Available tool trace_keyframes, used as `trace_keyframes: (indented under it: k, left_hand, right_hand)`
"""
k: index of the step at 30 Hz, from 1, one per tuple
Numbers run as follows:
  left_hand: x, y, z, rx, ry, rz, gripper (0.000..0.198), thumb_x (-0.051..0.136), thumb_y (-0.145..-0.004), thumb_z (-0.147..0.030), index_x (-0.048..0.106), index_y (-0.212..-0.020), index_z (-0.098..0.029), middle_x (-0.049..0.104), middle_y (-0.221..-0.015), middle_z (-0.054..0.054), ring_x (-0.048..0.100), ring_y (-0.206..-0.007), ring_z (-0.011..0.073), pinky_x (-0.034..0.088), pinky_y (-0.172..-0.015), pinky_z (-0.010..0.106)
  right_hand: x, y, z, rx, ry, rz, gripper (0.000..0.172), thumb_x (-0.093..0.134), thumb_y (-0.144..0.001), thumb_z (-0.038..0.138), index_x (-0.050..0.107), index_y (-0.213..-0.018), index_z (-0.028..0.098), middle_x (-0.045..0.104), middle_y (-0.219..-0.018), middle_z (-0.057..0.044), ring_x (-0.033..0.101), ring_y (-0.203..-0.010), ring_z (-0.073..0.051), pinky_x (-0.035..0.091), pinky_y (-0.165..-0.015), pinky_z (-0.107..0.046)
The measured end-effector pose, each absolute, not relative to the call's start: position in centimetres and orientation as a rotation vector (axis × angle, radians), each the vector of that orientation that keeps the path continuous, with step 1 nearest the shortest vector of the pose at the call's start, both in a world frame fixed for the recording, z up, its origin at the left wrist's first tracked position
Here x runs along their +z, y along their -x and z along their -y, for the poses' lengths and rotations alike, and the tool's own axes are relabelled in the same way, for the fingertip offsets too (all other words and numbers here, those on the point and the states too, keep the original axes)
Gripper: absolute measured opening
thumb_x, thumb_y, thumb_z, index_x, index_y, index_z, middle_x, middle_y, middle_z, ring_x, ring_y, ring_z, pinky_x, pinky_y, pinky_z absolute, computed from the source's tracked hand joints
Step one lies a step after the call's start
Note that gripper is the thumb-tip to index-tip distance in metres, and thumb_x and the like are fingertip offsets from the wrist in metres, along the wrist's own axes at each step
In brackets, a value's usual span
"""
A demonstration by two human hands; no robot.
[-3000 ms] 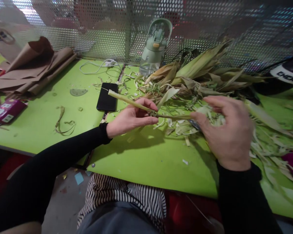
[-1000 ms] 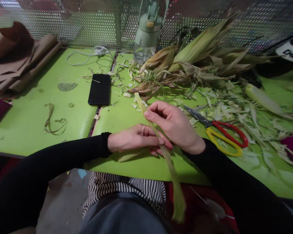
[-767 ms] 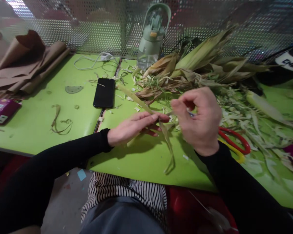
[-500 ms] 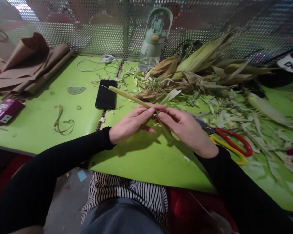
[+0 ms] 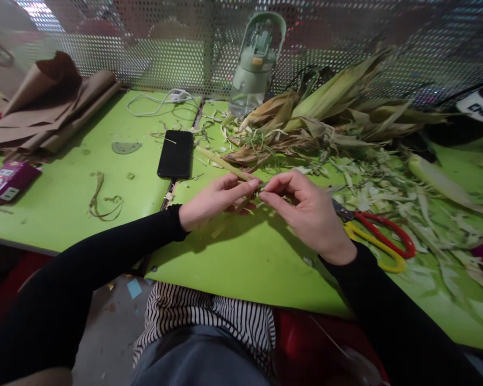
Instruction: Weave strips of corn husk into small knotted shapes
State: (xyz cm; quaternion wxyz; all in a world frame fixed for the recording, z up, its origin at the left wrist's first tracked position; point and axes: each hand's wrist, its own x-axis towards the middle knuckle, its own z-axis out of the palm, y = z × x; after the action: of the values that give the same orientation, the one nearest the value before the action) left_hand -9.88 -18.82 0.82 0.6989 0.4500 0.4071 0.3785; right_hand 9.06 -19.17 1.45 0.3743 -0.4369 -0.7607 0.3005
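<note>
Above the green table, my left hand (image 5: 221, 199) is closed on a narrow, pale-green strip of corn husk (image 5: 219, 161), pinched between thumb and fingers. The strip's long end points up and left toward the phone. My right hand (image 5: 306, 209) pinches at the strip's near end, thumb and forefinger together, almost touching the left fingertips. Exactly what lies between the right fingertips is too small to see clearly. Scissors (image 5: 380, 236) with red and yellow handles rest just right of my right hand. A heap of corn husks (image 5: 326, 107) lies behind both hands.
A black phone (image 5: 175, 154) lies left of the strip. Behind stands a green-lidded water bottle (image 5: 251, 69) against a perforated screen (image 5: 169, 48). Husk shreds (image 5: 390, 187) cover the right side. Brown paper (image 5: 60, 107), a white cable (image 5: 145, 107) and a purple packet (image 5: 10, 182) are at left.
The husk strip has shifted right and down, its far end drawn back past the phone. The piece that hung below my hands has swung left and is blurred. My right fingers have tightened into a pinch.
</note>
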Motion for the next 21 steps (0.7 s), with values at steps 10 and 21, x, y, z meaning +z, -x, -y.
trace_keyframes:
  k: [10, 21]
  left_hand:
    - [0.2, 9.4, 19.2, 0.964, -0.702, -0.768, 0.004, 0.072, -0.085, -0.017, 0.071, -0.084, -0.012, 0.071, -0.079, -0.001, 0.064, -0.071, 0.0066, 0.05, -0.073, 0.021]
    - [-0.5, 8.9, 19.3, 1.044, -0.628, -0.719, 0.009, 0.075, -0.083, -0.017, 0.069, -0.078, -0.012, 0.071, -0.08, 0.0, 0.063, -0.071, 0.0061, 0.049, -0.07, 0.019]
  right_hand:
    - [1.7, -8.5, 20.2, 0.81, 1.176, 1.939, 0.022, 0.068, -0.087, 0.028, 0.047, -0.08, 0.023, 0.051, -0.07, 0.005, 0.046, -0.056, -0.009, 0.037, -0.051, -0.025]
    - [-0.4, -6.1, 22.1, 0.547, 1.168, 1.998, 0.025, 0.057, -0.091, 0.02, 0.04, -0.074, 0.025, 0.044, -0.062, 0.006, 0.039, -0.05, -0.01, 0.032, -0.051, -0.027]
